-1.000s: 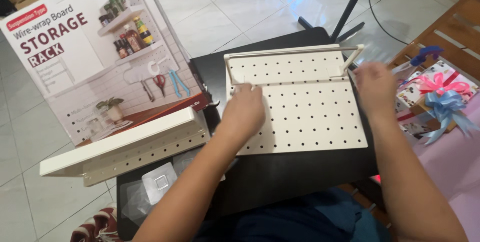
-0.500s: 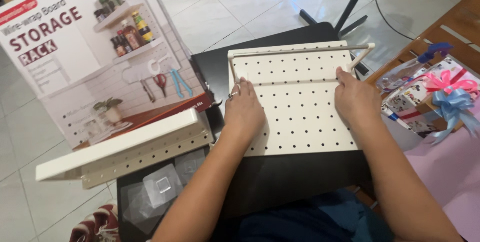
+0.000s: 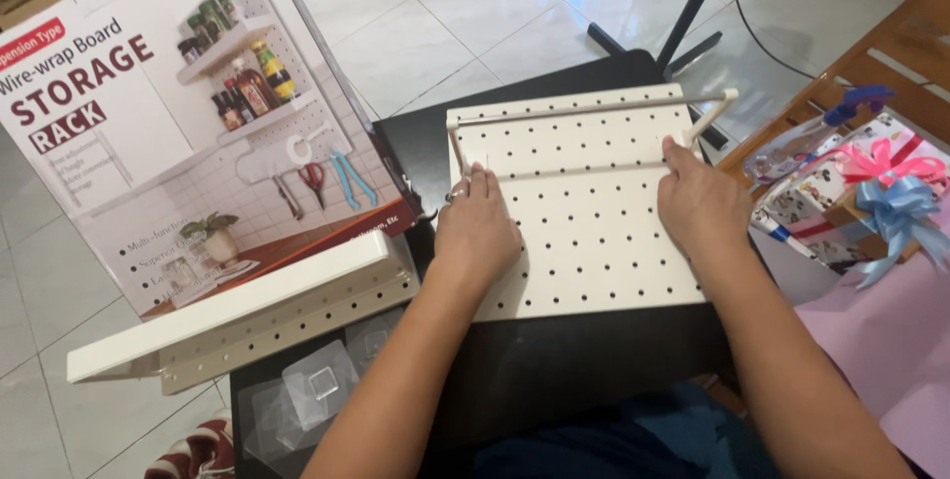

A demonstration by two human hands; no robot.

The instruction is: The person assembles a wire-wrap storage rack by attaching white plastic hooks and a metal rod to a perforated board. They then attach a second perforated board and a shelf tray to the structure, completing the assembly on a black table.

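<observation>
Both hands [image 3: 477,227] [image 3: 701,204] flat on pegboard [image 3: 584,232], rail [image 3: 584,170] at fingertips.

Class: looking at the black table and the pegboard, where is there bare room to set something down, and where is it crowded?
Free: the pegboard's lower middle, between the left hand and right hand; the black table strip below the pegboard; the table corner left of the pegboard's top edge. Crowded: the table's left side, with the shelf, the box and plastic hooks.
</observation>
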